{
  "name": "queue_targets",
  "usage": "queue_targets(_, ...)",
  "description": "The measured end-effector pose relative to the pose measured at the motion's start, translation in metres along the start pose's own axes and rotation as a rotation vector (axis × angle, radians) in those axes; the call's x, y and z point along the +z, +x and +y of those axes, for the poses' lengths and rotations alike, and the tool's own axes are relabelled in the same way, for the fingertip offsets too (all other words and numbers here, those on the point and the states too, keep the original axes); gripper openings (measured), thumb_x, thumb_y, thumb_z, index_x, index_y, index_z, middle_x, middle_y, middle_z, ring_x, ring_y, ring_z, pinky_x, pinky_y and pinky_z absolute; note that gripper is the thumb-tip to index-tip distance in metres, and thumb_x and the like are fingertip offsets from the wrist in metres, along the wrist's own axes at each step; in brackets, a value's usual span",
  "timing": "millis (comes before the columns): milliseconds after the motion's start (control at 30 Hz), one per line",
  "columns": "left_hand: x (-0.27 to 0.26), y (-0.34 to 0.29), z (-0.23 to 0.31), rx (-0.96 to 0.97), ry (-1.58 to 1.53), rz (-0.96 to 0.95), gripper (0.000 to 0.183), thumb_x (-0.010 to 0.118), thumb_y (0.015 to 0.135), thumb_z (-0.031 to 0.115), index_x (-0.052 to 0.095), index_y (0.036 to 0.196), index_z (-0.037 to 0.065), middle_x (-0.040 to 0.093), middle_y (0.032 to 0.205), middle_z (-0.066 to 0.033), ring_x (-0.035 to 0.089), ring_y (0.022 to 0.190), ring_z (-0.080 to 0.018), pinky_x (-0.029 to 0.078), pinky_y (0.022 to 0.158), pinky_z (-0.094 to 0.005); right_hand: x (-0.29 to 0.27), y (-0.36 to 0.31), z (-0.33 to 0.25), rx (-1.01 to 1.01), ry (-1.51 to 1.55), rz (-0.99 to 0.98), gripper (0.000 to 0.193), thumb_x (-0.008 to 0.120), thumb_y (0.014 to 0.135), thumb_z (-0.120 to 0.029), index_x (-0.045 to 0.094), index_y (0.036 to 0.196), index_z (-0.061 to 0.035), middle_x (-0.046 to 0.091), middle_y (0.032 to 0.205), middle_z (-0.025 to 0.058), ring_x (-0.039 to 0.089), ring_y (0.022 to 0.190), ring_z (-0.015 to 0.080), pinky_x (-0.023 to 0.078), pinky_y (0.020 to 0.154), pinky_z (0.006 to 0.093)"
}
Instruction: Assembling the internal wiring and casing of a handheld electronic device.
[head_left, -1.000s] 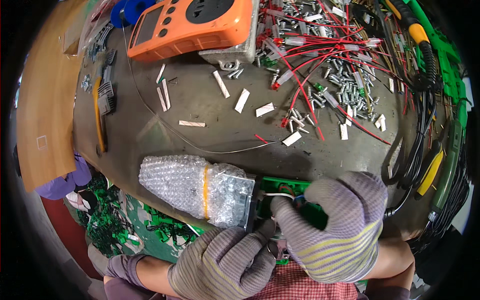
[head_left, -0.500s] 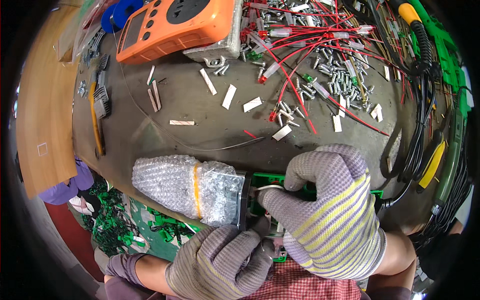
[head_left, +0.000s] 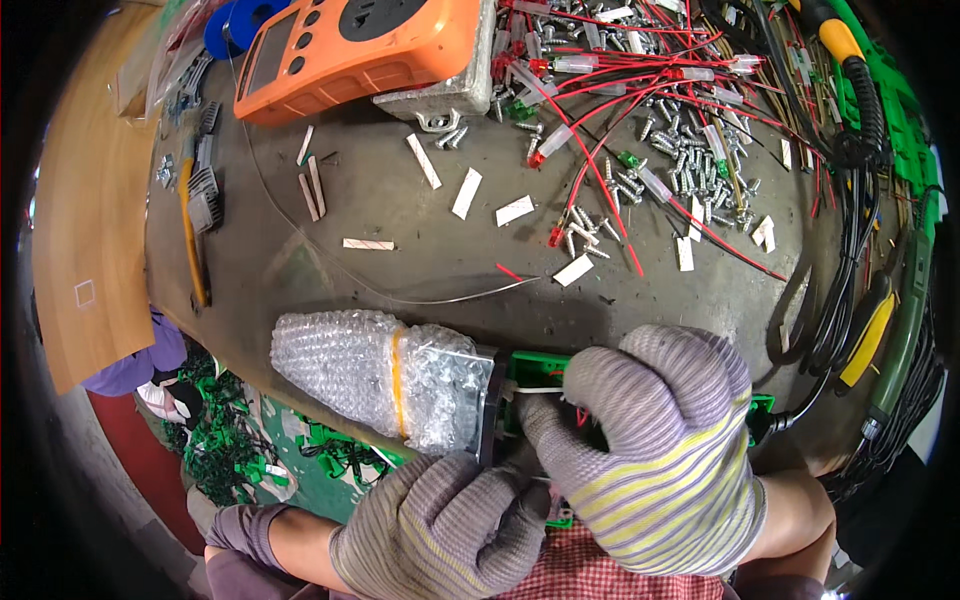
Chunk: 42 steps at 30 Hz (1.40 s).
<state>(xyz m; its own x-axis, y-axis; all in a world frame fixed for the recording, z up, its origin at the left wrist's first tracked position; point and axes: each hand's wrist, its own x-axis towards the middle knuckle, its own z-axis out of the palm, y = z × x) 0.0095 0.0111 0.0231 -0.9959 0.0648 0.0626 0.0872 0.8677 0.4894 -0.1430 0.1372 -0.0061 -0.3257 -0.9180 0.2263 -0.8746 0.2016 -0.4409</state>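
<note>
A gloved left hand (head_left: 445, 530) and right hand (head_left: 650, 445) curl over a green housing (head_left: 540, 362) at the near edge of the bench (head_left: 450, 262), though fingers hide whether either grips it. Yellow-banded bubble wrap (head_left: 335, 368) covers the adjoining end; the housing appears unclosed, a white wire (head_left: 540, 389) exposed. Open room lies just beyond, short of loose white strips (head_left: 573, 270).

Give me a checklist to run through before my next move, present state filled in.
1. Left hand and right hand in grey knitted gloves: ok.
2. Yellow-orange band across the clear plastic bubble wrap: ok.
3. Inside of the green plastic housing exposed to view: not ok, right hand covers much of it.
4. Right end of the thin white wire seated: cannot tell, glove hides it.
5. Visible silver metal screws away from the housing: ok, farther up the grey tabletop.
</note>
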Motion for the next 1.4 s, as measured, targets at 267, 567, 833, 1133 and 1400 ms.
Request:
queue_targets(267, -0.003, 0.004, 0.003, -0.061, 0.003, -0.111, 0.037, 0.071, 0.061, 0.010, 0.072, 0.097, 0.005, 0.065, 0.098, -0.0135, 0.062, 0.073, -0.0303, 0.049, 0.057, -0.0418, 0.004, 0.003, 0.004, 0.025, 0.088, 0.021, 0.022, 0.074, 0.066, -0.019, 0.070, 0.087, -0.0155, 0.058, 0.106, 0.0043, 0.056, 0.101, 0.0292, 0.047, 0.079, 0.0468)
queue_targets(567, -0.004, 0.003, 0.002, 0.008, 0.110, -0.138, 0.030, 0.068, 0.071, 0.017, 0.066, 0.100, 0.009, 0.064, 0.108, -0.0140, 0.061, 0.076, -0.0223, 0.052, 0.057, -0.0336, -0.002, 0.005, 0.004, -0.026, 0.026, 0.058, 0.017, 0.077, 0.066, -0.018, 0.069, 0.080, -0.0143, 0.059, 0.100, 0.0060, 0.057, 0.094, 0.0290, 0.046, 0.078, 0.0465)
queue_targets(833, 0.004, 0.000, -0.005, 0.034, 0.084, -0.015, 0.028, 0.066, 0.075, 0.020, 0.064, 0.100, 0.010, 0.061, 0.101, -0.0106, 0.061, 0.078, -0.0216, 0.054, 0.061, -0.0336, -0.003, 0.042, 0.006, 0.001, 0.425, 0.097, 0.034, 0.074, 0.077, -0.031, 0.073, 0.103, -0.0082, 0.062, 0.124, 0.0170, 0.058, 0.115, 0.0350, 0.048, 0.094, 0.0469)
queue_targets(1133, 0.006, -0.002, -0.002, 0.085, 0.146, 0.032, 0.030, 0.067, 0.072, 0.023, 0.065, 0.099, 0.010, 0.057, 0.096, -0.0084, 0.060, 0.083, -0.0218, 0.054, 0.068, -0.0344, -0.001, 0.071, 0.001, -0.409, 0.080, -0.106, 0.027, 0.059, 0.086, -0.030, 0.072, 0.105, -0.0159, 0.058, 0.130, 0.0204, 0.055, 0.118, 0.0410, 0.046, 0.095, 0.0524)
queue_targets(1400, 0.003, -0.002, -0.005, 0.053, 0.257, -0.036, 0.033, 0.061, 0.080, 0.022, 0.064, 0.109, 0.007, 0.064, 0.109, -0.0116, 0.062, 0.084, -0.0209, 0.051, 0.066, -0.0341, -0.044, 0.056, 0.018, -0.194, 0.243, -0.022, 0.036, 0.056, 0.072, 0.001, 0.072, 0.104, -0.0054, 0.068, 0.103, 0.0171, 0.064, 0.097, 0.0334, 0.052, 0.082, 0.0406)
